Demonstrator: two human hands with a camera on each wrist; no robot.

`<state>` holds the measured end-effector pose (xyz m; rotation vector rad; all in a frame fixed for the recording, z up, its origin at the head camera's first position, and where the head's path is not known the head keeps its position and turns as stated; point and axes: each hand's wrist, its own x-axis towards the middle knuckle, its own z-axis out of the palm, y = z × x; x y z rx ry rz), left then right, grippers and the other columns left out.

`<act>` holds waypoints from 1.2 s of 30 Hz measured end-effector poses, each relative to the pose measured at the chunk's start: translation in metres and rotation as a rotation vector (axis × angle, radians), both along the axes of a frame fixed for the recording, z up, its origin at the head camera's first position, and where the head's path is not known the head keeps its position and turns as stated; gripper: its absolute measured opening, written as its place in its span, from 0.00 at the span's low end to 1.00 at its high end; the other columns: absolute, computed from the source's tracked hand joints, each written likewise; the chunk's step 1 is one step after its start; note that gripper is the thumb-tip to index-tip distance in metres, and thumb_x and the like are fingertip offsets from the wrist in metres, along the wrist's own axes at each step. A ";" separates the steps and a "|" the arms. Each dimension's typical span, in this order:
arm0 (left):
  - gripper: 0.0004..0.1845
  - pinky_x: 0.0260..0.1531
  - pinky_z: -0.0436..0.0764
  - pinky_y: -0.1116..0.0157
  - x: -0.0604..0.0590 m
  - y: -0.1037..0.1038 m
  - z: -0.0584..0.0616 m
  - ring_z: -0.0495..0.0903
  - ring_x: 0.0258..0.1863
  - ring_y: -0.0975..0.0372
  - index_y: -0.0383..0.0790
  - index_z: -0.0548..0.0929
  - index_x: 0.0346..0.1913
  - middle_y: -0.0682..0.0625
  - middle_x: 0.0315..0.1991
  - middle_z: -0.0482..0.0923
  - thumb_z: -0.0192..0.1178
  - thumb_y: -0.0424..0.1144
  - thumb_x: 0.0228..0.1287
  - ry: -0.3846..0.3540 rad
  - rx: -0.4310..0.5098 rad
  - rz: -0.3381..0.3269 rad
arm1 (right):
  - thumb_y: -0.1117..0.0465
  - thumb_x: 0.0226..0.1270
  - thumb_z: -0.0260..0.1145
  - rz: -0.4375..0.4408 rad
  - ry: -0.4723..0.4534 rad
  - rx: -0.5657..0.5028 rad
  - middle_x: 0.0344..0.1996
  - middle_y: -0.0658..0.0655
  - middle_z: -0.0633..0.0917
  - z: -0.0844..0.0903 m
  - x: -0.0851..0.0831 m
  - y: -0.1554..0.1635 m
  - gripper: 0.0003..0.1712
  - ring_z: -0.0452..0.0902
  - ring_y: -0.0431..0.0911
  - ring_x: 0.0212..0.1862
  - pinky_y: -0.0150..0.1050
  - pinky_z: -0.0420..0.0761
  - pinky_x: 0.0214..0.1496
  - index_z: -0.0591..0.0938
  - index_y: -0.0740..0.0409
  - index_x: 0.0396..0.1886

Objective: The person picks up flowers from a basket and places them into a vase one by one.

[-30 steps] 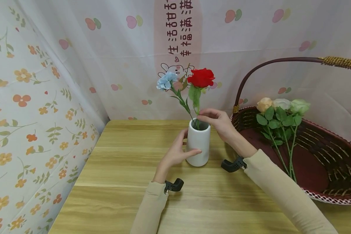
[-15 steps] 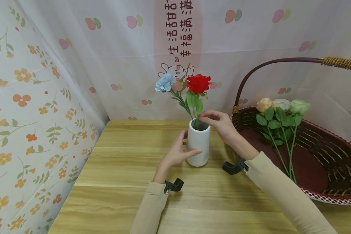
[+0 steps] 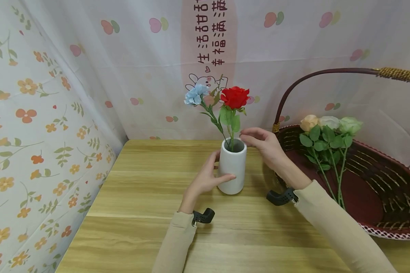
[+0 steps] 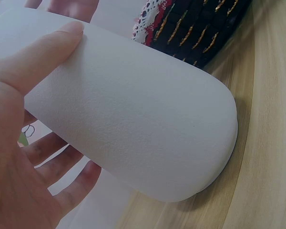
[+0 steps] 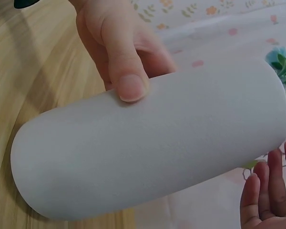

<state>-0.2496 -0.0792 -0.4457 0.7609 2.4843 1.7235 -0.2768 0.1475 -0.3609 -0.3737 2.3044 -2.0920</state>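
Note:
A white vase (image 3: 231, 167) stands upright on the wooden table (image 3: 140, 212). It holds a red rose (image 3: 234, 97) and a pale blue flower (image 3: 195, 94). My left hand (image 3: 208, 178) grips the vase's side, thumb across the front (image 5: 126, 71) and fingers behind. The vase (image 4: 133, 119) fills the left wrist view. My right hand (image 3: 261, 142) hovers just right of the vase's rim with relaxed fingers (image 5: 269, 191), holding nothing and apart from the rose's stem.
A dark wicker basket (image 3: 389, 232) with a tall handle sits at the right, its near side close to my right forearm. Several pale roses (image 3: 328, 129) lean in it. Flowered curtains (image 3: 37, 113) close off the left and back.
The red rose has sunk lower into the vase. My right hand has let go of its stem and drawn a little to the right. The left hand keeps its hold.

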 end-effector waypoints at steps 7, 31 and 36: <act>0.48 0.63 0.73 0.56 0.000 0.000 -0.001 0.67 0.66 0.61 0.47 0.59 0.76 0.51 0.68 0.67 0.76 0.48 0.58 -0.006 -0.003 0.000 | 0.58 0.72 0.68 0.012 0.004 -0.046 0.46 0.52 0.85 0.004 0.006 0.009 0.19 0.79 0.48 0.50 0.42 0.78 0.56 0.80 0.66 0.55; 0.48 0.62 0.73 0.54 -0.001 0.001 -0.002 0.67 0.67 0.58 0.44 0.59 0.76 0.48 0.68 0.66 0.76 0.47 0.58 0.014 -0.006 0.003 | 0.66 0.77 0.60 0.151 0.063 -0.224 0.45 0.54 0.86 0.047 0.015 0.065 0.10 0.82 0.44 0.46 0.33 0.82 0.49 0.85 0.62 0.50; 0.49 0.62 0.74 0.55 -0.001 0.001 -0.001 0.67 0.67 0.58 0.44 0.58 0.77 0.48 0.68 0.66 0.76 0.46 0.58 0.024 -0.010 0.005 | 0.68 0.79 0.55 0.252 0.064 -0.256 0.45 0.55 0.87 0.056 0.012 0.081 0.13 0.83 0.45 0.47 0.35 0.82 0.51 0.85 0.64 0.52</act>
